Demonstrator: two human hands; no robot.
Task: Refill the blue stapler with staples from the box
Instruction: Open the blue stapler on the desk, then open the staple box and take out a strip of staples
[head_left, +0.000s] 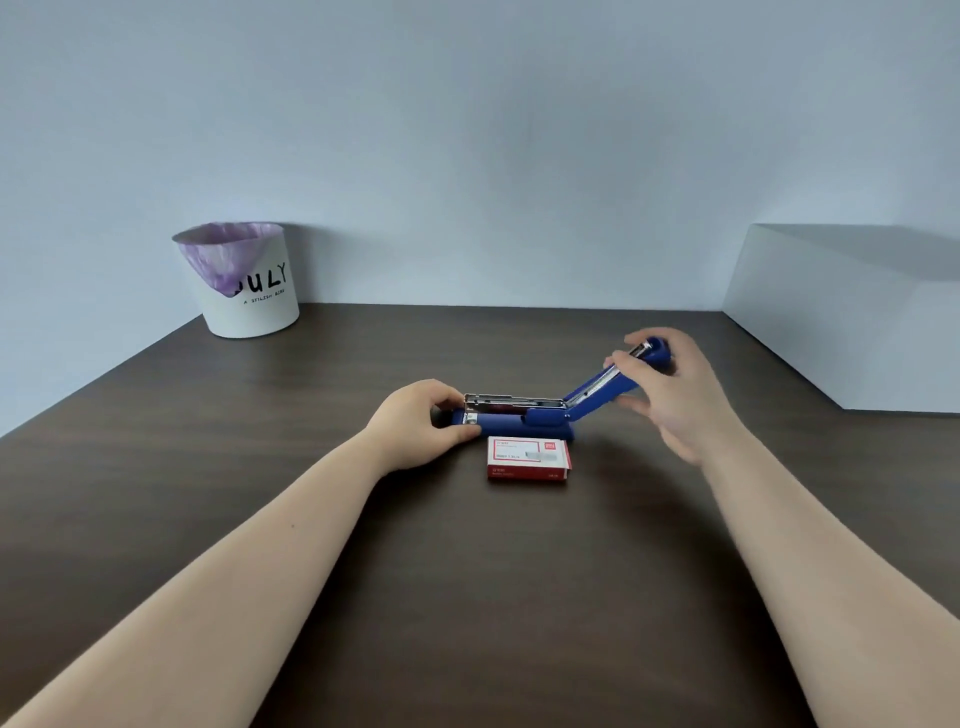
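Note:
The blue stapler (511, 418) lies on the dark wooden table (311, 467) with its top arm swung up and back to the right, so the metal staple channel is exposed. My left hand (421, 423) grips the front end of the stapler's base. My right hand (670, 387) holds the raised tip of the top arm between fingers and thumb. A small red and white staple box (528, 458) sits closed on the table just in front of the stapler, touched by neither hand.
A white bin (244, 280) lined with a purple bag stands at the table's far left corner against the wall. A white box-like block (852, 322) occupies the far right of the table.

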